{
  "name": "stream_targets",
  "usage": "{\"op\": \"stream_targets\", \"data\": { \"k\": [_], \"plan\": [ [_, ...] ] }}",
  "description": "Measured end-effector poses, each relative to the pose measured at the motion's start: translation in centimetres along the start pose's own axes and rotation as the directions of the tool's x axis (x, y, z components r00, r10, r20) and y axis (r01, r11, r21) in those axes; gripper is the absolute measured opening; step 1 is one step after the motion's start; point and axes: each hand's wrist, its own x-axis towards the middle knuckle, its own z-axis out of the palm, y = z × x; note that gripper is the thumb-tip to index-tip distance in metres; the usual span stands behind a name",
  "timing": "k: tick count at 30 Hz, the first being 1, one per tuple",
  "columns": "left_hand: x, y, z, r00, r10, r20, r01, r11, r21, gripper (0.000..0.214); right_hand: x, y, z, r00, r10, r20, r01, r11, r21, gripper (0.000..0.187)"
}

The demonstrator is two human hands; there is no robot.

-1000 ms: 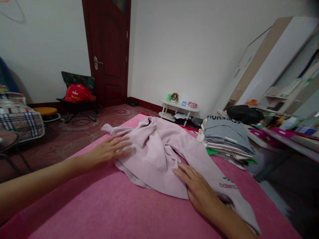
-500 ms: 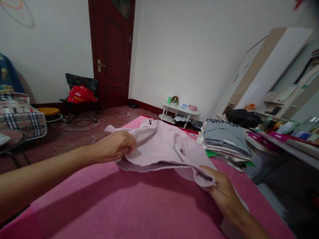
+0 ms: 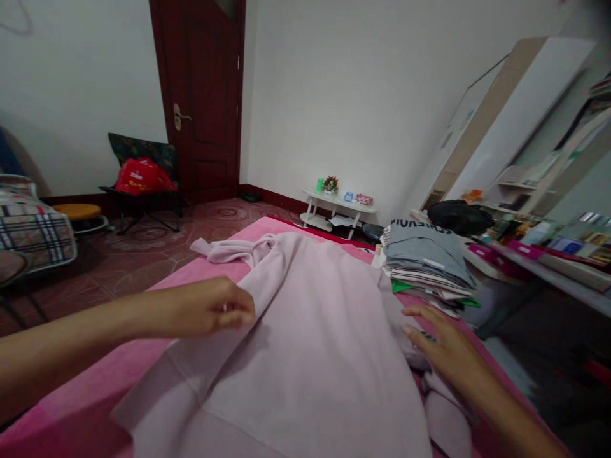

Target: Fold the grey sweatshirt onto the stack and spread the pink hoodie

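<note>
A pale pink long-sleeved top [image 3: 315, 331] lies spread over the pink bed cover [image 3: 81, 401], its hem toward me. One sleeve [image 3: 229, 251] is bunched at the far left; at the right, more of its cloth lies crumpled by the edge. Over the top's left side hovers my left hand [image 3: 214, 308], fingers loosely bent with a gap between thumb and forefinger and no cloth visible in them. My right hand [image 3: 439, 343] is open above the right side, thumb and fingers apart, close to the crumpled cloth.
A stack of folded clothes [image 3: 424, 254], grey on top, sits at the bed's right edge. Beyond it a cluttered desk [image 3: 548, 267] holds a black bag [image 3: 461, 217]. A low white table [image 3: 338, 205] stands by the wall; a folding chair [image 3: 143, 149] bears a red bag [image 3: 146, 177].
The top's near edge, held up in both hands before, has come down toward me and now lies flat. Both hands have let go of it. The view has shifted slightly.
</note>
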Motion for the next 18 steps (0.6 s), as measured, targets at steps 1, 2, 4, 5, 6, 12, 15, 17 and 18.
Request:
{"op": "stream_targets", "data": {
  "k": [1, 2, 4, 5, 6, 12, 15, 17, 18],
  "plan": [
    [1.2, -1.1, -0.2, 0.999, -0.033, -0.031, 0.034, 0.999, 0.028, 0.030, 0.7, 1.0, 0.5, 0.999, 0.016, -0.035, -0.017, 1.000, -0.025, 0.045],
    [2.3, -2.4, -0.4, 0.993, -0.077, -0.086, 0.081, 0.995, 0.053, 0.028, 1.2, 1.7, 1.0, 0.998, 0.029, -0.051, -0.031, 0.999, -0.038, 0.047],
    [4.2, -5.6, -0.1, 0.969, -0.178, -0.172, 0.184, 0.983, 0.021, 0.023, 1.6, 1.7, 2.3, 0.999, 0.012, -0.031, -0.013, 0.999, -0.038, 0.049],
    [5.1, -7.0, 0.2, 0.950, -0.242, -0.198, 0.235, 0.970, -0.056, 0.021, 1.5, 1.1, 3.0, 1.000, -0.025, -0.014, 0.025, 0.999, -0.040, 0.048],
    [5.9, -8.3, 0.5, 0.925, -0.313, -0.215, 0.282, 0.945, -0.163, 0.019, 1.4, 0.2, 3.7, 0.997, -0.076, 0.008, 0.076, 0.996, -0.048, 0.046],
    [10.9, -9.3, 1.6, 0.741, -0.671, -0.028, 0.345, 0.417, -0.841, 0.029, 0.6, -3.7, 8.1, 0.955, -0.228, 0.188, 0.268, 0.936, -0.227, 0.043],
    [13.0, -8.4, 1.8, 0.711, -0.701, -0.055, 0.334, 0.405, -0.851, 0.030, 0.2, -3.2, 9.7, 0.962, -0.227, 0.155, 0.265, 0.913, -0.310, 0.035],
    [13.9, -8.1, 2.4, 0.700, -0.709, -0.085, 0.331, 0.428, -0.841, 0.025, 0.0, -2.7, 10.3, 0.964, -0.244, 0.102, 0.264, 0.907, -0.328, 0.033],
    [14.3, -8.1, 2.8, 0.694, -0.712, -0.105, 0.330, 0.445, -0.833, 0.022, -0.1, -2.6, 10.5, 0.963, -0.255, 0.085, 0.269, 0.904, -0.331, 0.032]
  ]
}}
